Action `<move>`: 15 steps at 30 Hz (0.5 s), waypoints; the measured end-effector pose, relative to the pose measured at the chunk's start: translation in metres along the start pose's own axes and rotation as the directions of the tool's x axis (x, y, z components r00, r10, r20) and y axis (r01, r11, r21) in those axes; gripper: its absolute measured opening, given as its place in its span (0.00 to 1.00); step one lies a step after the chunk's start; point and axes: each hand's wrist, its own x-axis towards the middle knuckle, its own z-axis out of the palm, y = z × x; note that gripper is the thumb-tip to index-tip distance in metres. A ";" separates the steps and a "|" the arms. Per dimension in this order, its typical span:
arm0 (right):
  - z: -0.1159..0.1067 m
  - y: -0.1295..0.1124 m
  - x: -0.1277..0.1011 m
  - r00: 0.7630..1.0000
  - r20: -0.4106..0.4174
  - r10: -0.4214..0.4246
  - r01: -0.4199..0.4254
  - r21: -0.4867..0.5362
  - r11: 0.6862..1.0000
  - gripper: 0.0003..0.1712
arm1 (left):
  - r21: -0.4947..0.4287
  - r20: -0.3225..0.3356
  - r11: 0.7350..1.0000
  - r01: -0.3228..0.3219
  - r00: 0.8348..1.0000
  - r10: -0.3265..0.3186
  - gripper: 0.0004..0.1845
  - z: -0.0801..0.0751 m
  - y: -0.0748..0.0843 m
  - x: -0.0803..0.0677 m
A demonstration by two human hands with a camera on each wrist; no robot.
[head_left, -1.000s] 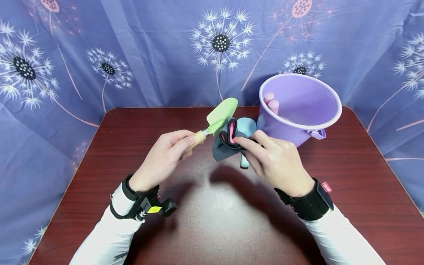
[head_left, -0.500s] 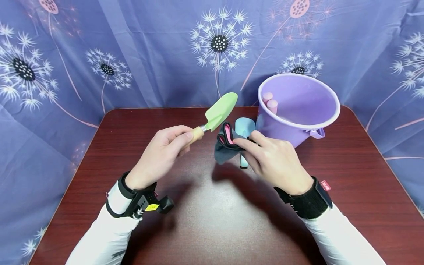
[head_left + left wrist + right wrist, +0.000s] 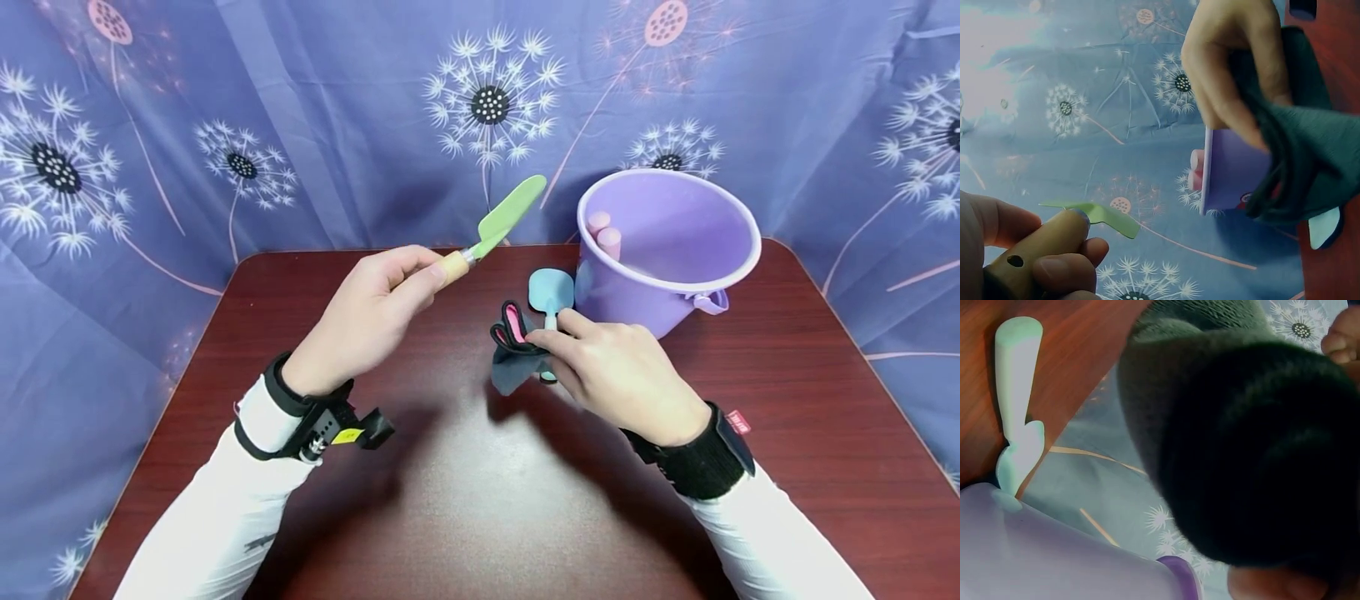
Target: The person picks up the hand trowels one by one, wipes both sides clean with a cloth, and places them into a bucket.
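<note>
A garden trowel with a light green blade (image 3: pixel 512 217) and a short wooden handle is gripped by my left hand (image 3: pixel 360 317), raised above the table's far edge. Its blade tip points up and to the right, turned nearly edge-on. My right hand (image 3: pixel 622 371) pinches a dark grey cloth (image 3: pixel 516 368) with black edging and a pink inner side, bunched and folded. In the left wrist view the cloth (image 3: pixel 1319 156) hangs from the fingers, apart from the trowel. A light blue shovel (image 3: pixel 551 290) lies on the table, its handle partly hidden by the cloth and right hand.
The purple bucket (image 3: pixel 626 304) stands at the back right of the brown table (image 3: pixel 300 287), right beside the blue shovel. Two pink rounded ends (image 3: pixel 609 241) show inside its left rim. A blue curtain (image 3: pixel 360 108) with dandelion prints hangs behind.
My left hand has lifted the trowel up, away from the cloth, and its blade has turned more edge-on. The cloth in my right hand has dropped slightly, uncovering more of the blue shovel.
</note>
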 end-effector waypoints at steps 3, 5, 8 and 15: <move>0.000 0.000 -0.002 1.000 0.008 -0.004 0.004 -0.009 1.000 0.17 | 0.043 0.005 0.999 -0.012 1.000 0.011 0.17 0.000 0.008 0.010; -0.001 0.000 -0.002 1.000 0.011 -0.004 0.004 -0.015 1.000 0.16 | 0.072 0.013 0.997 -0.021 1.000 0.020 0.19 0.000 0.013 0.017; -0.001 -0.001 -0.004 1.000 0.018 -0.004 0.004 -0.023 1.000 0.16 | 0.102 0.029 0.994 -0.042 0.999 0.039 0.19 0.002 0.021 0.028; -0.002 -0.002 -0.005 0.998 0.057 0.013 -0.011 -0.031 0.999 0.15 | 0.203 0.083 0.969 -0.140 0.989 0.126 0.13 0.014 0.038 0.058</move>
